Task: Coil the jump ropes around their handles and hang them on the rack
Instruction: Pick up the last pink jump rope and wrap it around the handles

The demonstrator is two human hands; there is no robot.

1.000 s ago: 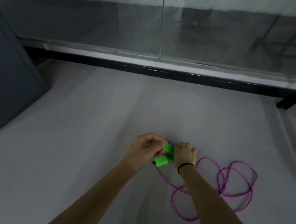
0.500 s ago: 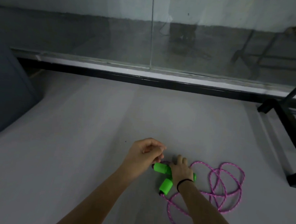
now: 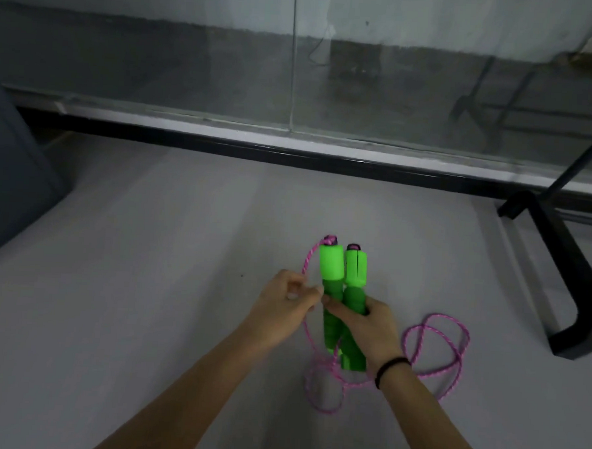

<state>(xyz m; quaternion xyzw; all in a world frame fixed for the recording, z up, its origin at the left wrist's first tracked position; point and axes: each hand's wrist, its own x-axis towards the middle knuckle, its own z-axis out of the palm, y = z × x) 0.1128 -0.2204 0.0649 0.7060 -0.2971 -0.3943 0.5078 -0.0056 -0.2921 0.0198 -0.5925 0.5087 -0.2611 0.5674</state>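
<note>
Two bright green jump rope handles [image 3: 343, 278] stand side by side, lifted off the grey floor, their rope ends pointing away from me. My right hand [image 3: 368, 322] is wrapped around both handles at their middle. The pink rope [image 3: 432, 351] leaves the handle tops, runs down past my left hand [image 3: 283, 307] and lies in loose loops on the floor to the right. My left hand pinches the rope strand just left of the handles.
A black metal rack foot [image 3: 559, 282] stands on the floor at the right. A glass wall with a black base rail [image 3: 291, 152] runs across ahead. A dark grey panel [image 3: 8, 181] leans at the left.
The handles lay on the floor under my hands. Now my right hand has raised them together, upright, and my left hand has taken the rope beside them.
</note>
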